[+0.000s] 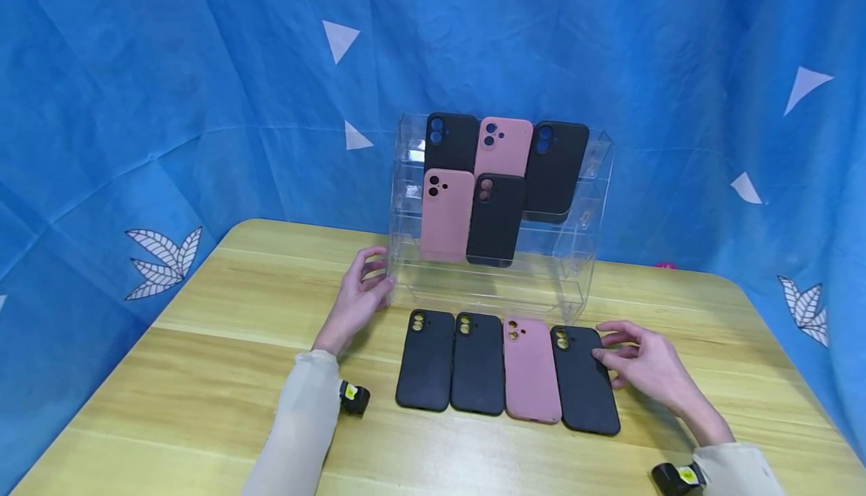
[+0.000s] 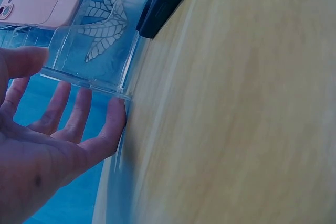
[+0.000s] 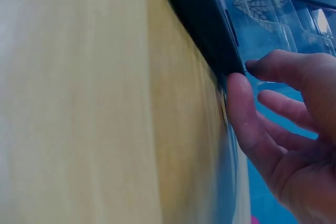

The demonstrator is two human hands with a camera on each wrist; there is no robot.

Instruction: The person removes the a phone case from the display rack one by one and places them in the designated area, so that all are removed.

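My left hand (image 1: 358, 293) is at the left side of a clear stepped stand (image 1: 433, 285). In the left wrist view, its loosely bent fingers (image 2: 116, 114) reach the stand's lower edge, with the thumb raised above. My right hand (image 1: 646, 364) touches the right edge of a black phone case (image 1: 585, 383) lying flat on the table. In the right wrist view, one fingertip (image 3: 239, 85) meets that case's edge, and another is close beside it. Left of this case lie a pink phone case (image 1: 531, 372) and two black ones, a middle one (image 1: 478, 368) and a leftmost one (image 1: 426, 364).
Several phone cases stand on the stand: a pink one (image 1: 446, 210) and a black one (image 1: 497, 218) lower down, others behind them. A blue patterned curtain (image 1: 271, 105) hangs behind the wooden table (image 1: 169, 406). Black cameras are strapped to both wrists.
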